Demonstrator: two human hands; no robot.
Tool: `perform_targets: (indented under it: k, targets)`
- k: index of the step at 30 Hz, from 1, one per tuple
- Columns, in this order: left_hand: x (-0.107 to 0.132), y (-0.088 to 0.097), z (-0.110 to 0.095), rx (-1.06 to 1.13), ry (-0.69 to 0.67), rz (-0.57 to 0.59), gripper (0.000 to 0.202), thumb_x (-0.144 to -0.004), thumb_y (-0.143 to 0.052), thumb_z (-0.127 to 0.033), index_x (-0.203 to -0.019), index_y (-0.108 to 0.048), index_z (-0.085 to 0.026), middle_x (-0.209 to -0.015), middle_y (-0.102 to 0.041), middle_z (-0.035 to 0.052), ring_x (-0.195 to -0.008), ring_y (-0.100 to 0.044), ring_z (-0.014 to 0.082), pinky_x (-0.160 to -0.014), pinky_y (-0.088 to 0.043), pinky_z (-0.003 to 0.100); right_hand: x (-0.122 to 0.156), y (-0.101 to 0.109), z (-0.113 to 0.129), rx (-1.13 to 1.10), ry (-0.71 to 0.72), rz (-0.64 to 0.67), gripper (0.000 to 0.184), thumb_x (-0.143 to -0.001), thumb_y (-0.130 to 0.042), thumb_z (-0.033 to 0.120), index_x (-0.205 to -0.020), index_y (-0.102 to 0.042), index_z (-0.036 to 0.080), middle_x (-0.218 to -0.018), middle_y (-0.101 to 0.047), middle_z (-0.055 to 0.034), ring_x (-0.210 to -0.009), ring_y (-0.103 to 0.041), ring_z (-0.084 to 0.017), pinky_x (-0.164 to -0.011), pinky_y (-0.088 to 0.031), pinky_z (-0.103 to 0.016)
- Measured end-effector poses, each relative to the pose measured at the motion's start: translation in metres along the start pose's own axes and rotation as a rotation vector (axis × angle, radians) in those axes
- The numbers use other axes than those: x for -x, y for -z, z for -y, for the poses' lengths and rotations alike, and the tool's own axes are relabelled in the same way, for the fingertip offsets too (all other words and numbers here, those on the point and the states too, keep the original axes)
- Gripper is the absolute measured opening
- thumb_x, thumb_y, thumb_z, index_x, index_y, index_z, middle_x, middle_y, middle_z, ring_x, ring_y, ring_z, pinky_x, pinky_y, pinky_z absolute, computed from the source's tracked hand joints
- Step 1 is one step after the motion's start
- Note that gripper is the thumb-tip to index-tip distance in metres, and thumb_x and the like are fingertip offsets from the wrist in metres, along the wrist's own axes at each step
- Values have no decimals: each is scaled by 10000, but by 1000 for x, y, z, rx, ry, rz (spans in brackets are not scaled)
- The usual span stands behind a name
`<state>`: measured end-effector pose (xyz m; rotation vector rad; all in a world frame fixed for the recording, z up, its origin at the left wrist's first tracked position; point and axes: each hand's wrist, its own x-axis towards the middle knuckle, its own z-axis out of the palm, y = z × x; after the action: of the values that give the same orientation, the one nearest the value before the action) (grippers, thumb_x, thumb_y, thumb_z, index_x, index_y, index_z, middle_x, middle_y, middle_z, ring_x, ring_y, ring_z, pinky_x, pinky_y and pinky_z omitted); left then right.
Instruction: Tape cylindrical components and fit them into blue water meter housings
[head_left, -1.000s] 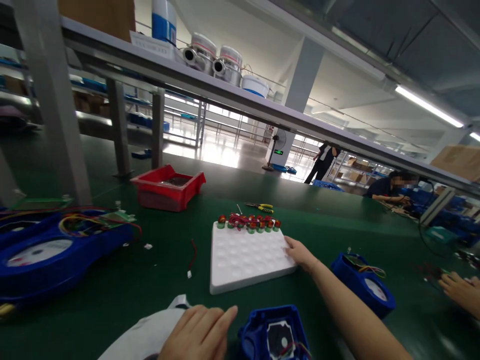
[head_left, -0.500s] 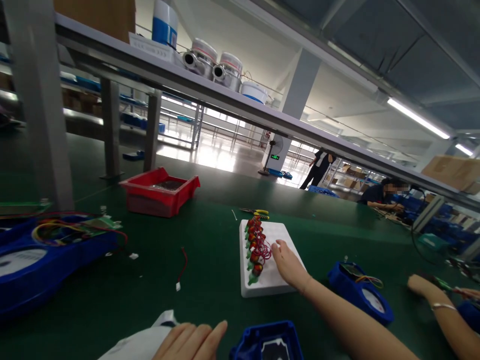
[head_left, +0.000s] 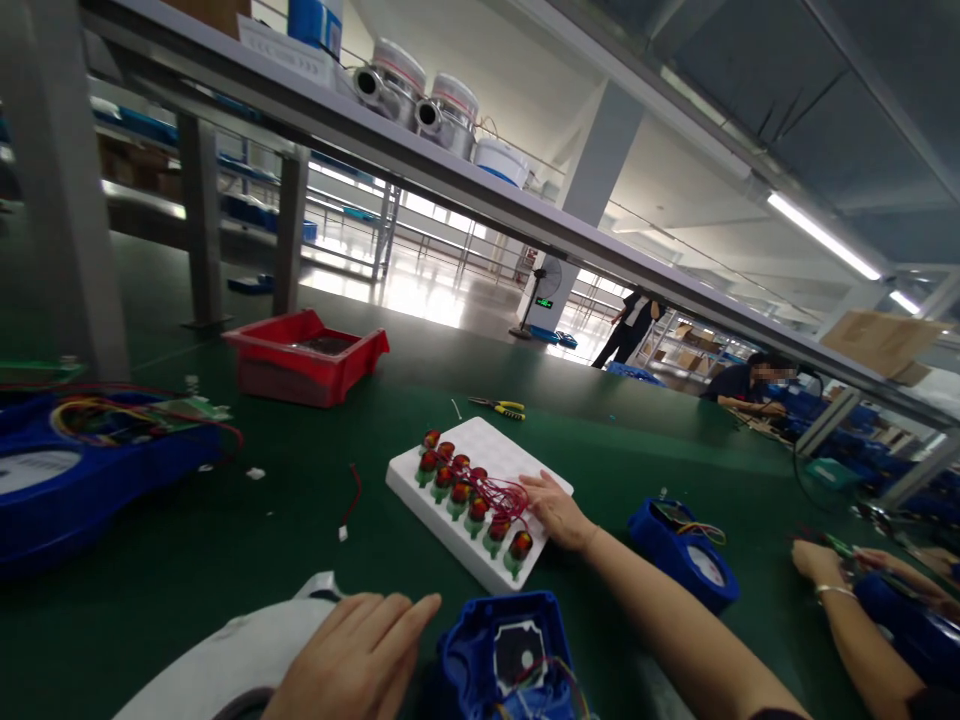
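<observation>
The right hand (head_left: 553, 513) lies flat with fingers loosely spread on the near right edge of the white foam tray (head_left: 480, 500), fingertips touching the tangle of red wires (head_left: 501, 492); it grips nothing. The tray sits skewed on the green table (head_left: 225, 520), centre of view, one corner pointing toward the person. Along its near-left side stand two short rows of red-capped green components (head_left: 469, 495) seated in the tray's dimples, the wires trailing off them toward the hand. The left hand (head_left: 352, 660) rests palm down at the bottom of view, fingers pressed together and pointing right, on a white rounded object (head_left: 225, 665), holding nothing in a pinch. Just right of it sits an open blue housing (head_left: 514, 660) with a dark square part and coloured wires inside. A second blue housing (head_left: 686, 555) with a dial face lies right of the forearm, apart from the tray. At far left is a large blue housing (head_left: 82, 475) with a circuit board and coloured wiring on top. A red bin (head_left: 304, 358) stands behind, yellow-handled pliers (head_left: 499, 405) lie beyond the tray, and a loose red wire (head_left: 349, 500) lies left of it. Another person's hand (head_left: 814, 560) works at the right edge; more people are in the background.
</observation>
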<state>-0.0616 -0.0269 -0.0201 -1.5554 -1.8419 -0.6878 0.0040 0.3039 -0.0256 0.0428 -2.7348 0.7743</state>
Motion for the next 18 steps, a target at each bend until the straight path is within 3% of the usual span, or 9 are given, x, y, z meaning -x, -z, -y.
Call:
perform_targets:
  k: [5, 8, 11, 14, 16, 18]
  targets:
    - [0, 6, -4, 23, 41, 7, 280, -897, -451, -106, -1110, -603, -204, -881, -639, -1, -764, -593, 136, -732, -464, 266, -1, 2, 8, -207, -151, -229, 969, -861, 67, 730, -931, -714, 161, -1198, -626, -146, -1242, -472, -263, -1103, -302, -422]
    - [3, 2, -4, 39, 58, 28, 283, -904, -444, -99, -1121, -588, -212, -885, -631, -7, -768, -582, 140, -740, -455, 280, 5, 4, 23, -309, -275, -221, 979, -876, 93, 697, -966, -690, 115, -1030, -664, -167, -989, -598, -254, -914, -453, -415]
    - [5, -2, -7, 70, 76, 52, 313, -900, -425, -81, -1130, -578, -227, -901, -626, -9, -785, -574, 147, -765, -446, 299, -1, 6, 42, -363, -338, -110, 805, -912, -155, 727, -1104, -638, 112, -915, -674, -118, -848, -620, -216, -774, -491, -358]
    - [6, -3, -8, 88, 90, 86, 318, -892, -433, -72, -1127, -580, -230, -901, -622, -5, -793, -568, 152, -768, -441, 307, -21, 5, 57, -374, -371, 9, 592, -882, -532, 614, -1230, -545, 135, -911, -663, -70, -800, -630, -180, -726, -510, -323]
    - [7, -3, -8, 96, 98, 92, 312, -897, -435, -74, -1123, -582, -230, -892, -617, -4, -790, -563, 153, -766, -436, 310, -34, 3, 67, -356, -382, 71, 474, -859, -643, 489, -1157, -583, 126, -844, -648, -44, -699, -616, -154, -657, -518, -307]
    - [10, -3, -6, 100, 114, 87, 310, -903, -429, -73, -1123, -580, -231, -894, -614, -3, -797, -561, 156, -772, -430, 316, -41, 5, 77, -299, -357, 45, 298, -853, -670, 366, -1020, -647, 120, -766, -609, -20, -635, -573, -133, -630, -503, -293]
